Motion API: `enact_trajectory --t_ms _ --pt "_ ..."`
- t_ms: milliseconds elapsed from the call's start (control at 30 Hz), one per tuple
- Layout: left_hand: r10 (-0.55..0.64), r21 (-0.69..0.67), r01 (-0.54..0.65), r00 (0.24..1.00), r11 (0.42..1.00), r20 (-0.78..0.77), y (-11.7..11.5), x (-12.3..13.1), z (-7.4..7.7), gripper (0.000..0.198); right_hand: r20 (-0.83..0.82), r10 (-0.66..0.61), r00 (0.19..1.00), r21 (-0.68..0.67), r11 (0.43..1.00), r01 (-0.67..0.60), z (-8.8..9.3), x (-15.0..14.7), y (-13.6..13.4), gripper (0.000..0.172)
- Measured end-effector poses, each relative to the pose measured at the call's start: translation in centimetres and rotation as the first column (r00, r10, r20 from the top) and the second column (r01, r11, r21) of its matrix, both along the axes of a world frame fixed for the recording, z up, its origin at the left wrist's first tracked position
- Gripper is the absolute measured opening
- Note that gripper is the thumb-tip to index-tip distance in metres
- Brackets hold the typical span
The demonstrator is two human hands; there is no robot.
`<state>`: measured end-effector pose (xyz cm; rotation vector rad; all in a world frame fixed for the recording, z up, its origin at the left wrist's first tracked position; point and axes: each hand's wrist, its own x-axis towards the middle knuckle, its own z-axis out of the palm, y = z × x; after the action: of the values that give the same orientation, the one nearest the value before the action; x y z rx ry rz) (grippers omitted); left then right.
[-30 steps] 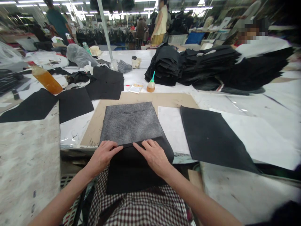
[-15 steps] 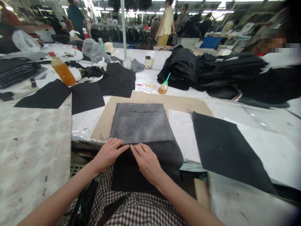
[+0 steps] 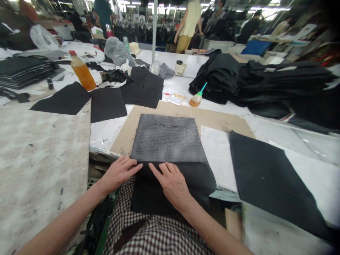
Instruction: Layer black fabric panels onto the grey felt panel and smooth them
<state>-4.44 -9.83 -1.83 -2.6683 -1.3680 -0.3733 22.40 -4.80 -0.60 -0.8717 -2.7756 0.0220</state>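
In front of me a black sheet of material [image 3: 175,194], like leather or coated cloth, hangs over the table's near edge. Its grey, ribbed textile side [image 3: 167,140] faces up on the board, and a straight black edge or fold runs across it. My left hand [image 3: 119,175] rests on the left end of that fold, fingers laid over it and thumb stretched along it. Further right, my right hand [image 3: 174,182] has its fingers spread, fingertips touching the same fold. A gap separates the two hands. What lies under the fingertips is hidden.
A tan board [image 3: 124,132] lies under the piece. Another black panel [image 3: 273,180] is to the right. Behind stand a small glue bottle with a spout [image 3: 196,99], a bottle of amber liquid [image 3: 83,75] and stacked black pieces [image 3: 228,74]. People work in the background.
The view has turned a little left, so everything sits further right. My hands have moved apart along the fold, and my right hand's fingers have spread wider.
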Motion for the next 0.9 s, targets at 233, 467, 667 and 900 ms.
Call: enact_trajectory --t_ms 233,467,667,900 --pt "-0.041 0.019 0.045 0.986 0.999 -0.161 -0.1 -0.4 0.7 0.042 0.007 0.014 1.0 0.042 0.999 -0.014 0.0 -0.2 -0.2 0.055" --pt "-0.02 0.029 0.021 0.999 0.999 -0.036 0.1 -0.9 0.5 0.04 -0.031 0.017 0.999 -0.002 1.0 -0.017 0.3 0.3 0.2 0.057" --pt "0.075 0.035 -0.083 0.98 0.996 0.185 0.1 -0.8 -0.3 0.035 -0.137 -0.024 0.99 -0.05 0.999 0.018 -0.7 0.9 0.0 0.048" --pt "0.134 0.006 -0.138 0.972 0.99 0.195 1.2 -0.5 -0.4 0.029 -0.241 0.028 0.97 -0.028 0.999 -0.035 -3.4 1.6 1.4 0.053"
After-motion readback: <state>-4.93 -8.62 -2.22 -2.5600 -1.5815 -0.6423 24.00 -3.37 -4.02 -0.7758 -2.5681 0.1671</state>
